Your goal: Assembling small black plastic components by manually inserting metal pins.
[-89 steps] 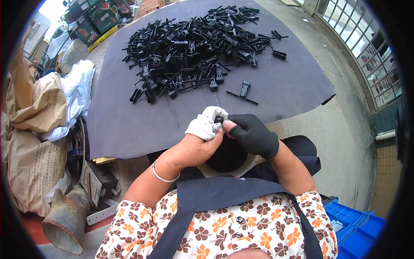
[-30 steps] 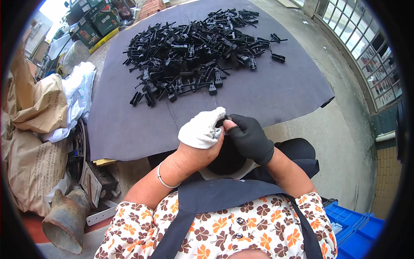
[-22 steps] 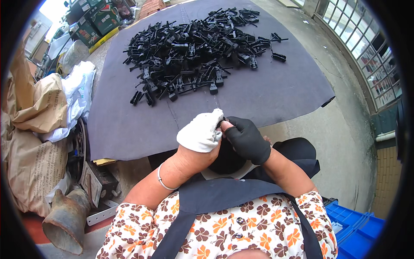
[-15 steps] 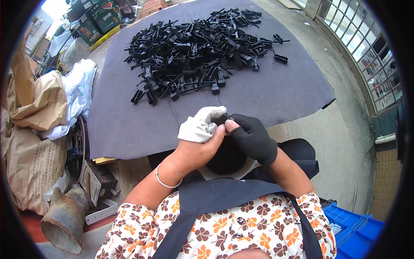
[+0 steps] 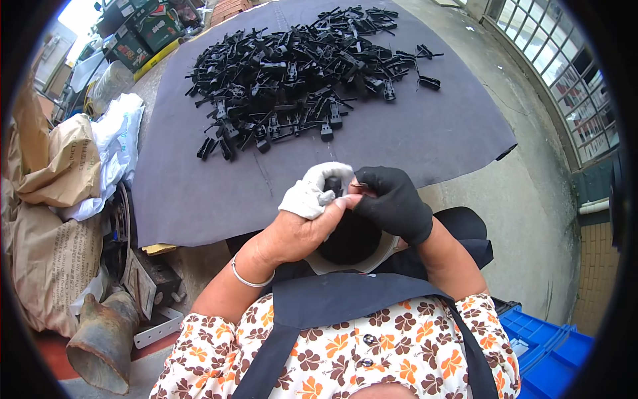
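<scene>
My left hand point(image 5: 311, 203), in a white glove with the thumb bare, curls round a small black plastic part point(image 5: 333, 185). Close against it, my right hand point(image 5: 397, 207) wears a black glove with bare fingertips. Its thumb and forefinger are pinched together by the part; what is between them is too small to make out. Beyond both hands, a heap of similar black plastic parts point(image 5: 286, 80) with thin prongs lies on a grey-covered table point(image 5: 425, 149). Below my hands is a round pale-rimmed container point(image 5: 362, 267) with a dark inside.
Brown paper sacks point(image 5: 56, 259) and a white plastic bag point(image 5: 119, 143) stand left of the table. A rusty metal pipe piece point(image 5: 103, 346) lies at the lower left. Blue plastic crates point(image 5: 548, 352) are at the lower right, and a barred window point(image 5: 555, 73) is beyond the concrete floor.
My hands have drawn slightly apart at the fingertips, and the right one has shifted a little to the right. More of the black part in my left hand now shows.
</scene>
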`<move>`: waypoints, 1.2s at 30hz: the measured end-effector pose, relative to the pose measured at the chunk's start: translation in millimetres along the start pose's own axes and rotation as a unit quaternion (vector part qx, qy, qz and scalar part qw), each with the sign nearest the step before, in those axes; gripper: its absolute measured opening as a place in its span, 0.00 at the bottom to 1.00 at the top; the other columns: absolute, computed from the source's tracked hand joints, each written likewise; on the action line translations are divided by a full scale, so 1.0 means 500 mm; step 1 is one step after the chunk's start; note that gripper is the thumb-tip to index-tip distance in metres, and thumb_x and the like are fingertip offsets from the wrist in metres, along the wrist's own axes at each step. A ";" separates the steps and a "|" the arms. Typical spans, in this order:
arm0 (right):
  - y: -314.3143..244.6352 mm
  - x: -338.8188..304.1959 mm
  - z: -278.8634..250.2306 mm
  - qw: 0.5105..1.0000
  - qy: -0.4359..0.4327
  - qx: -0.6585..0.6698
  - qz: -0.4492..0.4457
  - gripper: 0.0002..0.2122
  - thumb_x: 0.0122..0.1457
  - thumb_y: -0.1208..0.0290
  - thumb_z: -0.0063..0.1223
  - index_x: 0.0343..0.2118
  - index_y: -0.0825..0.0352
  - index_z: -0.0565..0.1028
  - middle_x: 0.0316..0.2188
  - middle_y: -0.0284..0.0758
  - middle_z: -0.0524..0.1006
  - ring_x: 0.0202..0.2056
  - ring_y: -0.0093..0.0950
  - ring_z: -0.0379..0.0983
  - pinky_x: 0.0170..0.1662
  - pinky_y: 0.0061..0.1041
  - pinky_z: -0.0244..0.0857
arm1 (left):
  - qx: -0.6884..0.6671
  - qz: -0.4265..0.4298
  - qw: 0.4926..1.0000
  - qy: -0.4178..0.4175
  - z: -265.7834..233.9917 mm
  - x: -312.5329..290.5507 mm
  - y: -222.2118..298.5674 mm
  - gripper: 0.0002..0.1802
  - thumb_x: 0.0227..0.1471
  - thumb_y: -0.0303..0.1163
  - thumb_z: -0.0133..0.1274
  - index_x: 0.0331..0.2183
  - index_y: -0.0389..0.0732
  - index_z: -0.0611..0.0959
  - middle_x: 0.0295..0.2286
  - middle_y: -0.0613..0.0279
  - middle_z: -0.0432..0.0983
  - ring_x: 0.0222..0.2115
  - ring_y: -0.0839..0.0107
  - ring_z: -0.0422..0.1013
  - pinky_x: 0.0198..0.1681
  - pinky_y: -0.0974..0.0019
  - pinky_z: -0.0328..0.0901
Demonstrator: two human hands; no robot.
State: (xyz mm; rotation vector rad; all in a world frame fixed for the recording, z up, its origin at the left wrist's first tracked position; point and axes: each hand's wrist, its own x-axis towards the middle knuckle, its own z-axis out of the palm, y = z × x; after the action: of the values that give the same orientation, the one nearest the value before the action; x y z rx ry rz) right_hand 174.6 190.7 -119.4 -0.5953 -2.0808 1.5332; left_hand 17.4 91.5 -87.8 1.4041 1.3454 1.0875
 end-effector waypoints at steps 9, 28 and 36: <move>-0.015 -0.004 -0.008 0.997 -0.049 0.054 0.015 0.08 0.58 0.69 0.47 0.29 0.70 0.72 0.22 0.30 0.70 0.26 0.18 0.63 0.31 0.20 0.60 | -0.259 -0.042 0.965 0.001 -0.004 0.000 -0.022 0.16 0.54 0.26 0.48 0.45 0.33 0.68 0.19 0.66 0.66 0.15 0.81 0.59 0.18 0.76 0.55; -0.009 0.004 -0.004 0.992 -0.121 0.026 0.005 0.12 0.57 0.64 0.48 0.29 0.69 0.74 0.20 0.46 0.73 0.24 0.43 0.70 0.30 0.33 0.63 | 0.268 0.056 0.961 0.039 0.001 -0.044 0.011 0.12 0.46 0.22 0.50 0.37 0.34 0.75 0.35 0.47 0.72 0.34 0.53 0.70 0.39 0.64 0.65; 0.020 0.161 -0.032 0.906 0.146 -0.397 0.014 0.13 0.51 0.59 0.55 0.28 0.67 0.74 0.24 0.44 0.76 0.29 0.43 0.73 0.33 0.37 0.66 | 0.341 0.063 0.938 0.018 -0.054 -0.036 -0.006 0.11 0.48 0.27 0.51 0.38 0.40 0.80 0.31 0.53 0.76 0.30 0.56 0.72 0.35 0.64 0.67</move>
State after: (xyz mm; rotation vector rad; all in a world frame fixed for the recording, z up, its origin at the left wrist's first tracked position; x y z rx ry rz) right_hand 121.4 254.3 -114.8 -1.0590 -2.3955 0.4874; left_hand -9.9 74.3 -85.1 1.9948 1.7756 0.7449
